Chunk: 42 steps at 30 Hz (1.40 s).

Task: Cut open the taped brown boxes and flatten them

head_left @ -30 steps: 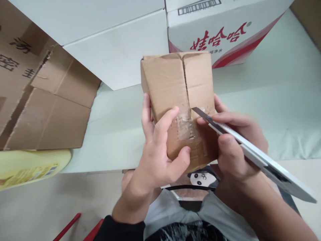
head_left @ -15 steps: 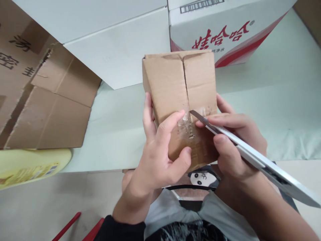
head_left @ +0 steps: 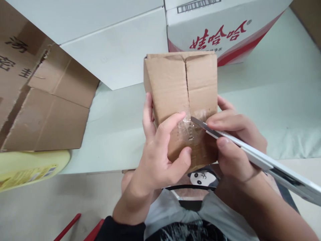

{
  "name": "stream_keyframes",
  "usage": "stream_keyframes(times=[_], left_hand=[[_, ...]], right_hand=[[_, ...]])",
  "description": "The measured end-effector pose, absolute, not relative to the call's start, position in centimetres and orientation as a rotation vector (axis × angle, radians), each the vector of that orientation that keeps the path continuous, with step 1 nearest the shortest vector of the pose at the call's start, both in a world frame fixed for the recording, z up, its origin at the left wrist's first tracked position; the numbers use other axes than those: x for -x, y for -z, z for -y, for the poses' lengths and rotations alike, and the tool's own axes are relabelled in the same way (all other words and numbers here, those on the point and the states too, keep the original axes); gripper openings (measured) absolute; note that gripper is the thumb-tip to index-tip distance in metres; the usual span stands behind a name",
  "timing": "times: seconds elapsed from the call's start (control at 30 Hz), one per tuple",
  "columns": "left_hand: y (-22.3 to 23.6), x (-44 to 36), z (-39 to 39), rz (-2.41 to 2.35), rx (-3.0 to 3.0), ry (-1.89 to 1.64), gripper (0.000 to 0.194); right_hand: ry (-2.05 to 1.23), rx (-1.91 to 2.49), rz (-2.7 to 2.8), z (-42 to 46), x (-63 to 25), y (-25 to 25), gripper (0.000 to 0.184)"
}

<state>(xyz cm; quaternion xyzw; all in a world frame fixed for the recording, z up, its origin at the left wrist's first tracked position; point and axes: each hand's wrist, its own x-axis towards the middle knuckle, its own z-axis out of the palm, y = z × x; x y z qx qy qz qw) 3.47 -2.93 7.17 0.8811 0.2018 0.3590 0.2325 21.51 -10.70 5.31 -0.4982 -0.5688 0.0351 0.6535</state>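
A small brown cardboard box [head_left: 168, 80] is tilted up in front of me, its flaps meeting at a middle seam. Clear tape [head_left: 185, 126] lies crumpled over the seam's lower part. My left hand [head_left: 160, 154] grips the box along its left side, with the index fingertip pressing beside the tape. In my right hand [head_left: 235, 144] is a silver-white utility knife [head_left: 250, 152], pinched between thumb and fingers near the blade. Its blade tip meets the seam at the tape, just right of my left index fingertip. Some right-hand fingers rest against the box's right side.
Behind stand a white carton [head_left: 120, 50] and a white-and-red carton [head_left: 213, 30]. A large brown carton [head_left: 55, 110] and a yellow bottle [head_left: 35, 167] are at the left. All sit on a table with a pale green cover [head_left: 271, 110]; its front edge is near my arms.
The knife's blade tip has slid slightly down along the seam, and its handle has shifted with my right hand. My left hand keeps its hold on the box.
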Motion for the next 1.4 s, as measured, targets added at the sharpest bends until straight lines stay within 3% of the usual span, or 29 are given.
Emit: stream_keyframes(times=[1.4], left_hand=[[-8.3,-3.8,3.0,-0.624,-2.357,-1.010,0.038]], right_hand=[[-0.150,1.123,1.194,10.9,-20.6,-5.9,0.007]])
